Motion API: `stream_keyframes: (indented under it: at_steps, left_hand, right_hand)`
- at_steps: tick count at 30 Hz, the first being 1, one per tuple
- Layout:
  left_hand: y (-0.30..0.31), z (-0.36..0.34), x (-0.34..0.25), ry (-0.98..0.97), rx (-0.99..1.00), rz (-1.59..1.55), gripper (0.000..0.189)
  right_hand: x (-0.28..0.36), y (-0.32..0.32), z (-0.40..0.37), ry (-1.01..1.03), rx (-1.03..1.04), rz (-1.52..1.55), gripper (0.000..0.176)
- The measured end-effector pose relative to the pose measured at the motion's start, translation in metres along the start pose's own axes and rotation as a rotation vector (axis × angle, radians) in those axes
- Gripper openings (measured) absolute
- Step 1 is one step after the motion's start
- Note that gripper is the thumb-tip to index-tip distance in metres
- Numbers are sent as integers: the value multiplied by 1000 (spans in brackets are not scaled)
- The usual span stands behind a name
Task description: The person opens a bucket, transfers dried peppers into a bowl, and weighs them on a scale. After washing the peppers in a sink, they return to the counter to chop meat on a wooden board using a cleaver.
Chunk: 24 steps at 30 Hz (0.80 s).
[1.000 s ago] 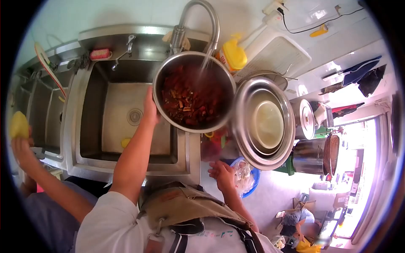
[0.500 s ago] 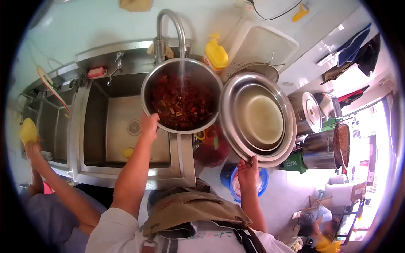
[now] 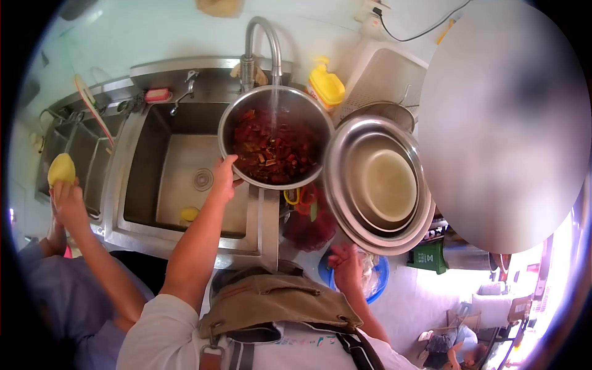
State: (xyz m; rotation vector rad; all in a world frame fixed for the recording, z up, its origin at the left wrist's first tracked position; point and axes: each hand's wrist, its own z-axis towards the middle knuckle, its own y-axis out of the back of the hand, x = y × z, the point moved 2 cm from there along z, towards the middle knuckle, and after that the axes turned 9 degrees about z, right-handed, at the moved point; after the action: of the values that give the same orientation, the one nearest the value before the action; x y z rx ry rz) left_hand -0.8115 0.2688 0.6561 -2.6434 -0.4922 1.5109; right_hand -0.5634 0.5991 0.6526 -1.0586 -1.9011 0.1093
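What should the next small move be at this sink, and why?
Probably bring the right hand up to the steel bowl rim to steady it. Water from the faucet is filling the bowl of red pieces, and only the left hand holds it, above the sink edge.

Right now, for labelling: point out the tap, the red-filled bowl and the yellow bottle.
tap [image 3: 250, 38], head view, upright pipe
bowl [image 3: 302, 105], head view, bare inner wall
yellow bottle [image 3: 327, 86], head view, its body

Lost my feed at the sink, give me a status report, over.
Left hand gripping steel bowl rim, tap running onto red chillies. Right hand low over blue tub, grip unclear. Stacked basins crowd right.
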Motion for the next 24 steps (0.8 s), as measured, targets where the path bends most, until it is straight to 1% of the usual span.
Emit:
stream_keyframes:
  at_steps: [1,4,7,8,11,14,16,17,18,20,21,22,23,24]
  left_hand:
    - [-1,-3,-1,-5,-2,-2,38]
    - [-12,-3,11,-42,-118,61,35]
    - [-14,-3,11,-32,-100,82,34]
    - [-12,-4,10,-36,-73,73,36]
    - [-9,-24,6,-10,-199,37,31]
    - [38,-16,64,-218,-283,-80,36]
    - [50,-61,91,-415,-481,77,33]
    - [53,-94,104,-357,-481,119,32]
    - [54,-130,119,-299,-481,152,34]
    - [60,-196,159,-494,-467,577,38]
    - [60,-232,170,-416,-312,367,40]
    - [72,-261,188,-287,-245,580,38]
    - [85,-281,213,-219,-290,876,32]
    - [101,-301,237,-116,-277,891,27]
  right_hand:
    - [-9,0,-2,-14,34,-87,44]
    - [-31,-3,-3,-179,63,-227,45]
    - [-39,-9,-1,-230,126,-291,47]
    - [-41,-9,4,-242,162,-329,45]
    - [-37,-13,11,-224,249,-427,41]
    - [-39,-16,19,-196,381,-587,36]
    - [-53,-7,29,-246,476,-722,32]
    - [-58,0,32,-269,522,-794,30]
    - [-62,7,34,-319,581,-928,31]
    - [-67,11,38,-398,729,-1212,32]
    - [-63,4,32,-255,781,-1416,29]
    - [-60,0,27,-100,865,-1612,26]
    - [-69,26,45,65,958,-1650,24]
    - [-77,54,67,259,1166,-1807,18]
